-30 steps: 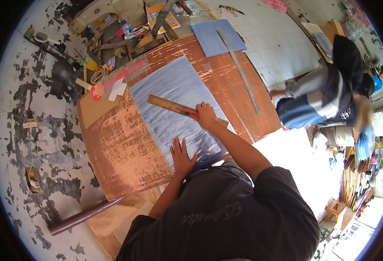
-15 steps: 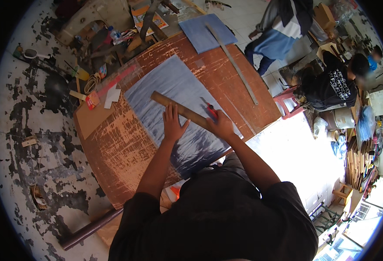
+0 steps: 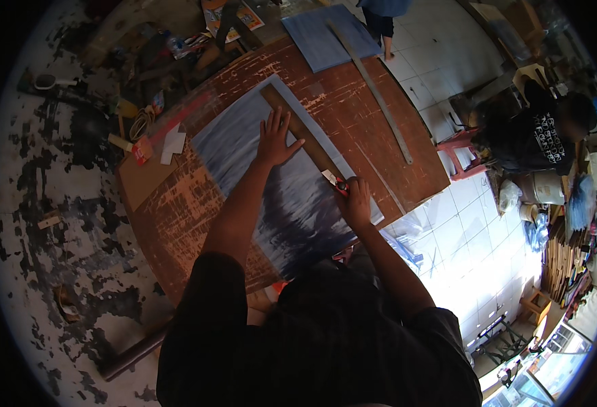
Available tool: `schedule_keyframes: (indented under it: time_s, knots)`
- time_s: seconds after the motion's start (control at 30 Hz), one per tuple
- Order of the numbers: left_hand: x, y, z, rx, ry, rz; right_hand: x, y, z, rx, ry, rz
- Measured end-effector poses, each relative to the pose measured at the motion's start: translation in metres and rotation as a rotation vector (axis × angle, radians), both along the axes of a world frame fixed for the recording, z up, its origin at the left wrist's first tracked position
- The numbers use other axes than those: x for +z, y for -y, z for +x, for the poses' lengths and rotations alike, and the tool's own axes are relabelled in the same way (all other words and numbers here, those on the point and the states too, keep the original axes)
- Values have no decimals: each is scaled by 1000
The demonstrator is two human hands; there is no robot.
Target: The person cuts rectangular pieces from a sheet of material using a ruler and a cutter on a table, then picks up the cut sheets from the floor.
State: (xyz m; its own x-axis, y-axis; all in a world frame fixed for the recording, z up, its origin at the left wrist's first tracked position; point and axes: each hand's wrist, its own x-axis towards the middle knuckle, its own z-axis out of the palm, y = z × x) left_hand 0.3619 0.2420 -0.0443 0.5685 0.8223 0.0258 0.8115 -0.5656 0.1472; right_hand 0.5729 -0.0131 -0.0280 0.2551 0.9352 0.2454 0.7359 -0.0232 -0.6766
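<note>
A blue-grey sheet (image 3: 227,132), dark toward its near end, lies on a worn brown table. Along its right side rests a brown straightedge (image 3: 306,138), set slightly in from the sheet's pale edge. My left hand (image 3: 276,142) is open, fingers spread, pressing on the straightedge and the sheet beside it. At the straightedge's near end, my right hand (image 3: 357,205) is closed around a red utility knife (image 3: 341,185). The knife's tip is too small to make out.
A long metal ruler (image 3: 373,95) reaches from another blue sheet (image 3: 305,41) across the table (image 3: 176,251). Brown cardboard (image 3: 145,180) and white scraps (image 3: 171,146) lie left. A seated person (image 3: 526,142) is right, near a red stool (image 3: 460,152); another person (image 3: 380,24) stands beyond.
The straightedge has turned and shifted toward the sheet's right edge. My left hand has moved up with it, and my right hand slightly right and nearer. The walking person has moved farther away.
</note>
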Motion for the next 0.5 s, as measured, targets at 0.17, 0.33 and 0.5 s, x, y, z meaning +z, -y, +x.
schedule_keyframes:
  time_s: [0.17,0.33,0.5]
  knots:
    - [1,-40,15,22,110,54,-6,-32,7,-26,10,-3]
    - [0,-53,14,27,150,106,-10,-41,11,-18,-13,10]
    - [3,-52,19,33,111,84,-14,-38,16,-2,-36,55]
